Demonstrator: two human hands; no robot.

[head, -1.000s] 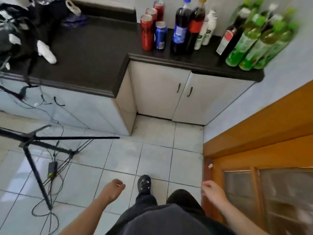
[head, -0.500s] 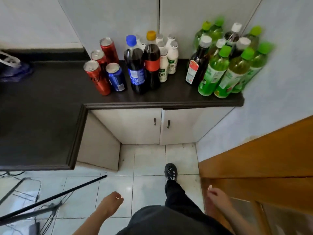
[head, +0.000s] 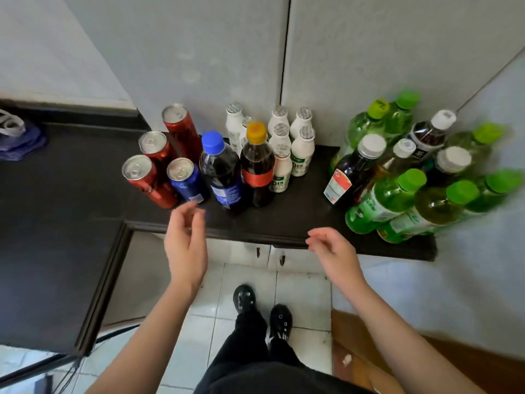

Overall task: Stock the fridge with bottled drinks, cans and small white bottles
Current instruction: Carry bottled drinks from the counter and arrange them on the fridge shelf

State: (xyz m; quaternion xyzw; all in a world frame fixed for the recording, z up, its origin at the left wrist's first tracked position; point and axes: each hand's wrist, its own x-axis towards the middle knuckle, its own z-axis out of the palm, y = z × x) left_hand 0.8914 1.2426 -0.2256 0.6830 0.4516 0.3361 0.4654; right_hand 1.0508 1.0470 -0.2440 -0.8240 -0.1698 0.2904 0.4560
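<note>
Bottled drinks (head: 221, 172), cans (head: 139, 180) and small white bottles (head: 302, 150) all stand upright on the dark counter (head: 284, 220), none yet taken up. The cans, three red and one blue, cluster left of the drinks, near the front edge. Two dark cola bottles (head: 257, 169) stand just beside them, with the small white bottles behind, along the back edge. The green-capped bottles (head: 392, 200) crowd the right end, by the wall.

The left hand (head: 186, 240) hovers over the front edge close to the blue can (head: 184, 179), fingers loosely curled and holding nothing. The right hand (head: 332, 251) is likewise empty above that edge.

Full cans are probably heavy, stiff and smooth, so wrap them round the middle. The tall bottles look heavier and liable to tip in that tight pack, and are best gripped on the body below the shoulder.
</note>
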